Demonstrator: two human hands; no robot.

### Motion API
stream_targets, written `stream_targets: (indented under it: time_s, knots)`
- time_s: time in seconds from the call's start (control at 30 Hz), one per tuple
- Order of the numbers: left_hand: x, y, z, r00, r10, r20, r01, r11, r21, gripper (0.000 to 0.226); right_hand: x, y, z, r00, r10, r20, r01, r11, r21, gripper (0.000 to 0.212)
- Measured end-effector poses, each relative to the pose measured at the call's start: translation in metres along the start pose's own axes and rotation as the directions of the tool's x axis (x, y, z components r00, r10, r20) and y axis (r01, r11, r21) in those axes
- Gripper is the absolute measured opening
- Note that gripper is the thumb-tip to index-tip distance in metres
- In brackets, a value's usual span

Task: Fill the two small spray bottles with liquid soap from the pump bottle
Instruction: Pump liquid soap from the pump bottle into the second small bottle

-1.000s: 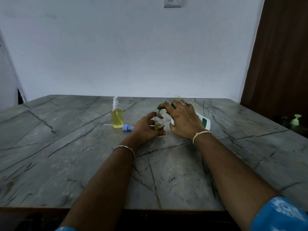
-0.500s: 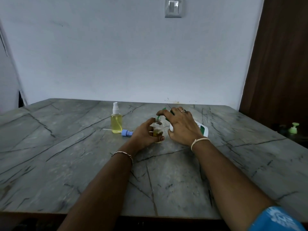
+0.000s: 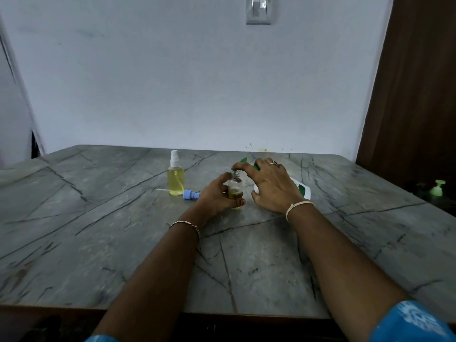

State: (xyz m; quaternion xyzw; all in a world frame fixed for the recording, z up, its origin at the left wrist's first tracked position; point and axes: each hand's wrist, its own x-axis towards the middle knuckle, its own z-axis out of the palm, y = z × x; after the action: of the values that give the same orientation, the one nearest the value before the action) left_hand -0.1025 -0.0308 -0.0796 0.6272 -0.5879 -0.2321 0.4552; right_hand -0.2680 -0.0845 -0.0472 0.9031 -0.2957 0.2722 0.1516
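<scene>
Left hand [image 3: 217,193] fingers [image 3: 222,179] curl round the small bottle [image 3: 235,191], upright on the table [image 3: 98,243]. Right hand [image 3: 274,186] fingers [image 3: 240,166] hold the tilted pump bottle [image 3: 302,190] at its mouth. Positions unchanged: filling continues, bottle part full.

- tabletop [image 3: 98,243]: a grey marbled slab crossed by dark veins.
- spray bottle [image 3: 175,183]: stands upright left of centre, towards the far side, with its white sprayer on. It is full of yellow liquid.
- blue sprayer [image 3: 191,195]: lies on its side just right of the spray bottle's base. Its thin tube runs left in front of that bottle.
- open bottle [image 3: 235,191]: stands upright right of the blue sprayer, part-filled with yellow liquid.
- pump bottle [image 3: 302,191]: white and green, tilted toward the open bottle, with its lower end on the tabletop.
</scene>
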Motion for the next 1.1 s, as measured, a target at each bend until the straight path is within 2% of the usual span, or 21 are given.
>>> stream_targets:
  time_s: [0.07,0.23,0.33,0.43,0.67,0.8,0.87,0.93,1.03,1.1]
  knots:
    - [0.0001,-0.0024,-0.0006,1.0,-0.006,0.001,0.006,1.0,0.004,0.064,0.0016,-0.0006,0.0009,1.0,0.005,-0.008,-0.004,1.0,0.014,0.065]
    - [0.001,-0.0012,0.0023,1.0,0.008,-0.021,-0.008,1.0,0.008,0.1,0.0019,0.0014,0.0013,1.0,-0.009,-0.006,0.009,1.0,-0.004,0.07]
    - [0.002,-0.003,0.003,0.999,0.02,-0.033,-0.019,0.999,0.046,0.087,-0.0004,0.003,0.0007,0.999,-0.031,-0.006,0.031,0.999,-0.016,0.076]
    - [0.0011,-0.0032,0.0021,0.999,0.013,-0.031,-0.013,1.0,-0.001,0.07,0.0001,0.0024,0.0004,0.999,-0.034,-0.003,0.034,0.999,-0.018,0.077]
    - [0.003,-0.0068,0.0009,0.999,0.046,0.002,-0.046,0.999,-0.004,0.061,0.0032,0.0006,0.0025,1.0,0.013,-0.021,-0.012,0.999,0.035,0.066]
    - [0.0055,-0.0098,0.0017,0.999,0.04,-0.01,-0.04,0.999,0.008,0.06,0.0026,0.0004,0.0029,1.0,-0.002,-0.029,0.002,1.0,0.014,0.067]
    - [0.0047,-0.0076,0.0014,0.999,0.037,-0.016,-0.037,0.999,0.013,0.059,0.0009,0.0017,0.001,1.0,-0.02,-0.019,0.02,1.0,-0.01,0.072]
    - [0.0041,-0.0058,0.002,0.999,0.033,-0.017,-0.033,0.999,0.006,0.068,-0.001,0.0026,-0.0012,0.999,-0.034,-0.012,0.033,0.999,-0.031,0.082]
    - [0.0056,-0.0057,0.0027,1.0,0.021,-0.019,-0.021,1.0,0.001,0.078,-0.0017,0.0023,-0.0031,1.0,-0.023,-0.009,0.023,1.0,0.01,0.098]
    - [0.0056,-0.0059,0.0016,1.0,0.021,-0.015,-0.021,1.0,0.01,0.072,-0.0008,0.0017,-0.0028,1.0,-0.002,-0.002,0.002,0.999,0.052,0.098]
